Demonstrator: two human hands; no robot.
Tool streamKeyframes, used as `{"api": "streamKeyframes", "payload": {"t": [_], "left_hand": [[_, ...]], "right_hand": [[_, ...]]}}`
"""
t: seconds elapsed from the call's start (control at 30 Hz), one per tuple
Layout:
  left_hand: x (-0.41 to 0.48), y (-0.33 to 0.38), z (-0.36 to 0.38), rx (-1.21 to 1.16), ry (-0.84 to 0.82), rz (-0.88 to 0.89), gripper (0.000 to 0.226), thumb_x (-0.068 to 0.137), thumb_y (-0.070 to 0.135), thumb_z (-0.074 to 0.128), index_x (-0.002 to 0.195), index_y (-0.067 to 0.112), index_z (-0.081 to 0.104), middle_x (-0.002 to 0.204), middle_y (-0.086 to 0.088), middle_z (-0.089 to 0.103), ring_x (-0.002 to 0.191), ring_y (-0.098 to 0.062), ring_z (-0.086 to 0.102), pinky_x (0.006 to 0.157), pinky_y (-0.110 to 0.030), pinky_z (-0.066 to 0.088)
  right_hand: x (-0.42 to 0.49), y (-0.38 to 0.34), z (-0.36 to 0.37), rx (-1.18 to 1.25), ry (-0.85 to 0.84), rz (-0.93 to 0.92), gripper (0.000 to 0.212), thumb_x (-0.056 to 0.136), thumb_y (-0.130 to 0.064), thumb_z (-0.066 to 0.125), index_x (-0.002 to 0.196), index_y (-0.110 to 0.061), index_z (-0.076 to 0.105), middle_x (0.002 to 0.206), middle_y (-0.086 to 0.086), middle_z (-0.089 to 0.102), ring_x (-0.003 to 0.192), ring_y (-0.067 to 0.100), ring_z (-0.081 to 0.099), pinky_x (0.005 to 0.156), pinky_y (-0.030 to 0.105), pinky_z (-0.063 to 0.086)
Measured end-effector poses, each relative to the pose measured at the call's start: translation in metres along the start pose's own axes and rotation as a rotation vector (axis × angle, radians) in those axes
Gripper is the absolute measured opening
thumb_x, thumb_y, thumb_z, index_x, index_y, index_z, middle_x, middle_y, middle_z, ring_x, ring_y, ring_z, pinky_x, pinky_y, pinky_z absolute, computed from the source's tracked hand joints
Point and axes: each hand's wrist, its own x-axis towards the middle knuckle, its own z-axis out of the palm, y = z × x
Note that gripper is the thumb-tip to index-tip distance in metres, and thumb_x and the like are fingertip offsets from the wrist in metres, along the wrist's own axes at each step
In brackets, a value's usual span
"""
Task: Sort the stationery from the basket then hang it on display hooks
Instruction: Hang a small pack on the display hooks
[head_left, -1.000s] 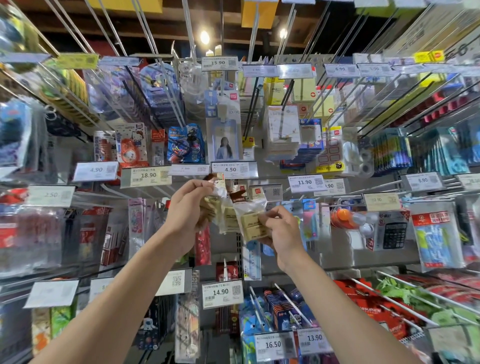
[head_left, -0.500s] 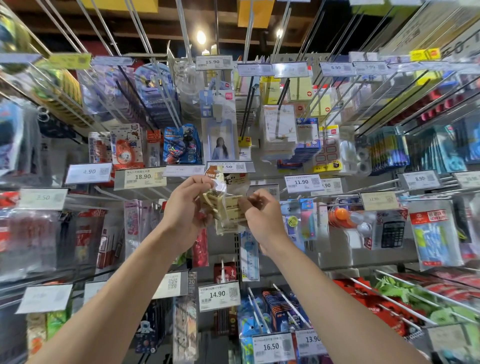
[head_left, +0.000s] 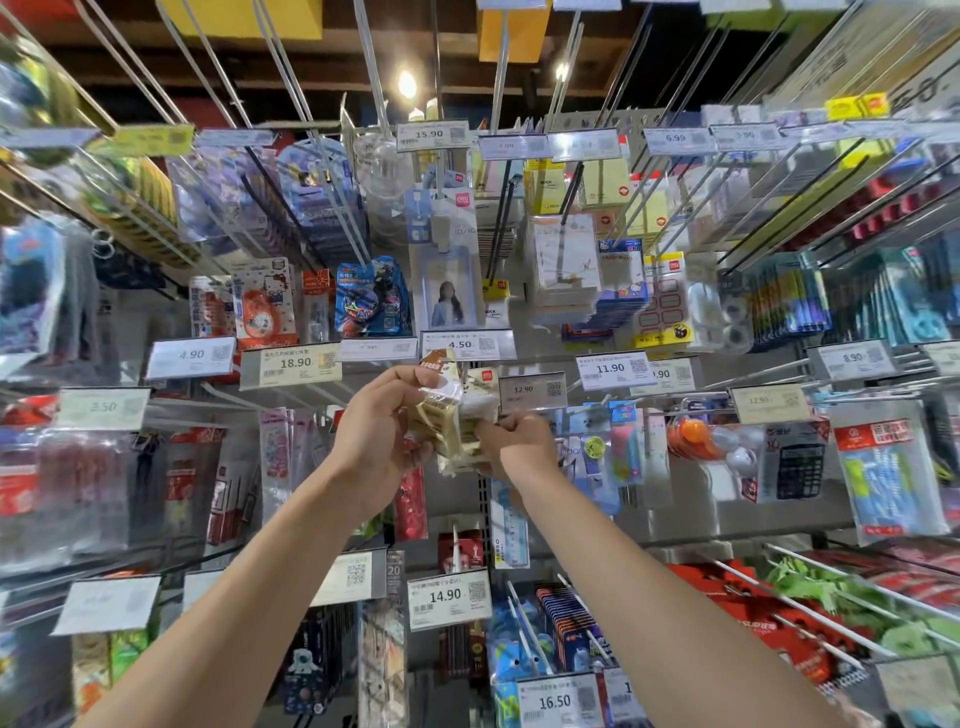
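Head view: shop wall, crowded display hooks (head_left: 499, 239)

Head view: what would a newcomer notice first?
Dead centre, the left hand and right hand both hold a bundle of cream packets up at the display. Around them hang crowded stationery packs and price tags, with the 4.50 tag just above the packets. A calculator hangs at mid right.

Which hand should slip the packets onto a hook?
Probably left: the left hand grips the packets near their tops, just under the 4.50 tag; the right hand holds them lower down.
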Motion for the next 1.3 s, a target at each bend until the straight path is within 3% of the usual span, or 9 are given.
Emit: {"api": "streamKeyframes", "payload": {"t": [0.13, 0.33, 0.47, 0.57, 0.7, 0.8, 0.9, 1.03, 1.3], "left_hand": [[0.002, -0.002, -0.003, 0.005, -0.006, -0.021, 0.043, 0.086, -0.004, 0.040, 0.083, 0.024, 0.073, 0.073, -0.009, 0.054, 0.058, -0.018, 0.040, 0.049, -0.025, 0.037], [-0.002, -0.001, -0.004, 0.039, -0.031, -0.032, 0.040, 0.092, -0.008, 0.043, 0.100, 0.019, 0.071, 0.080, -0.011, 0.057, 0.055, -0.015, 0.050, 0.050, -0.025, 0.042], [-0.003, 0.001, -0.004, 0.035, -0.033, -0.033, 0.037, 0.094, -0.010, 0.050, 0.111, 0.016, 0.071, 0.091, -0.010, 0.066, 0.064, -0.017, 0.060, 0.050, -0.026, 0.048], [-0.002, -0.001, 0.000, 0.042, -0.040, -0.002, 0.038, 0.094, -0.009, 0.055, 0.116, 0.017, 0.072, 0.092, -0.007, 0.067, 0.063, -0.015, 0.064, 0.050, -0.029, 0.051], [-0.002, -0.001, 0.005, 0.061, -0.066, 0.051, 0.048, 0.094, -0.012, 0.056, 0.123, 0.023, 0.069, 0.083, -0.007, 0.066, 0.060, -0.017, 0.061, 0.052, -0.029, 0.053], [-0.003, -0.001, 0.009, 0.065, -0.058, 0.078, 0.062, 0.091, -0.017, 0.056, 0.133, 0.029, 0.062, 0.108, -0.002, 0.074, 0.072, -0.027, 0.065, 0.058, -0.032, 0.055], [-0.005, -0.001, 0.009, 0.028, -0.060, 0.093, 0.068, 0.095, -0.009, 0.055, 0.142, 0.041, 0.053, 0.136, 0.015, 0.061, 0.077, -0.026, 0.072, 0.060, -0.037, 0.060], [-0.006, 0.003, 0.006, 0.096, -0.114, 0.101, 0.064, 0.103, 0.005, 0.053, 0.147, 0.051, 0.045, 0.160, 0.013, 0.038, 0.110, -0.030, 0.071, 0.059, -0.040, 0.060], [-0.007, 0.010, 0.004, 0.207, -0.133, 0.180, 0.060, 0.105, 0.015, 0.051, 0.153, 0.048, 0.036, 0.162, 0.015, 0.036, 0.099, -0.022, 0.076, 0.065, -0.030, 0.060]], "right_hand": [[0.009, -0.002, -0.001, -0.039, 0.055, 0.099, 0.031, 0.086, -0.023, 0.075, 0.070, -0.012, 0.050, 0.071, 0.009, 0.059, 0.061, 0.025, 0.057, 0.075, 0.048, 0.062], [0.007, 0.006, -0.009, -0.561, 0.135, 0.021, 0.041, 0.089, -0.055, 0.066, 0.094, -0.015, 0.064, 0.095, 0.006, 0.073, 0.091, 0.029, 0.070, 0.069, 0.028, 0.046], [-0.024, 0.008, -0.015, -0.124, 0.072, -0.272, 0.053, 0.103, -0.037, 0.054, 0.067, 0.002, 0.056, 0.056, 0.008, 0.050, 0.054, 0.020, 0.044, 0.054, 0.028, 0.032], [-0.051, 0.007, -0.013, 0.116, -0.148, -0.457, 0.062, 0.106, -0.047, 0.045, 0.086, 0.010, 0.059, 0.074, 0.023, 0.058, 0.066, 0.025, 0.053, 0.065, 0.029, 0.047], [-0.057, 0.008, -0.015, 0.055, -0.204, -0.580, 0.032, 0.097, -0.047, 0.064, 0.099, -0.015, 0.068, 0.087, -0.010, 0.070, 0.080, 0.005, 0.065, 0.074, 0.021, 0.050], [-0.052, 0.007, -0.016, -0.001, -0.155, -0.645, 0.024, 0.092, -0.039, 0.073, 0.109, -0.022, 0.068, 0.100, -0.011, 0.073, 0.095, 0.003, 0.068, 0.083, 0.025, 0.056], [-0.051, 0.006, -0.019, 0.066, -0.169, -0.616, 0.015, 0.096, -0.029, 0.070, 0.109, -0.020, 0.069, 0.100, -0.003, 0.075, 0.095, 0.019, 0.071, 0.081, 0.040, 0.060], [-0.050, 0.008, -0.040, 0.270, -0.249, -0.322, 0.009, 0.100, -0.017, 0.061, 0.102, -0.016, 0.069, 0.092, -0.002, 0.077, 0.083, 0.011, 0.071, 0.062, 0.020, 0.051], [-0.036, 0.008, -0.058, 0.165, -0.250, -0.262, 0.014, 0.103, -0.015, 0.055, 0.095, -0.016, 0.066, 0.091, -0.002, 0.074, 0.083, 0.010, 0.069, 0.068, 0.023, 0.053]]}}
